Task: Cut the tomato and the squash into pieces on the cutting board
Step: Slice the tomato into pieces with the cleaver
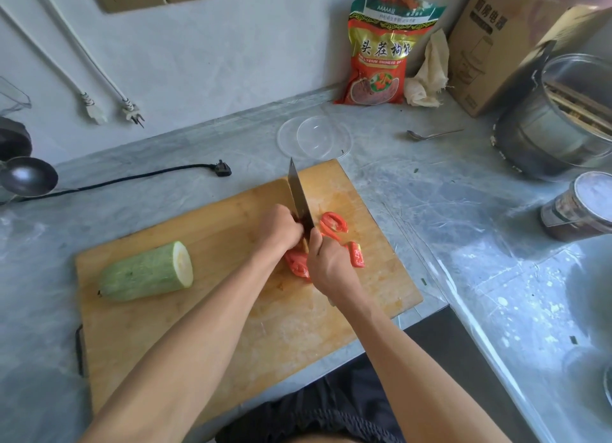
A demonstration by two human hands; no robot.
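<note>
At the left of the cutting board [205, 316] lies the squash [145, 272], pale green, on its side, its cut face turned right and no slice yet taken from it; nothing touches it. Toward the middle of the board the left hand [280, 229] is curled down over something beside the blade, most likely the uncut part of the tomato, though the fingers hide what they hold. Just right of it the right hand [326, 260] is wrapped around the handle of the knife [299, 196], whose blade points to the far side of the board. Red tomato pieces [332, 224] lie right of the blade, with more between and under the two hands. The tomato step looks to be in hand and well along, the squash step not begun. The next stroke calls for the left fingertips to stay tucked clear of the edge, since both hands sit very close together.
</note>
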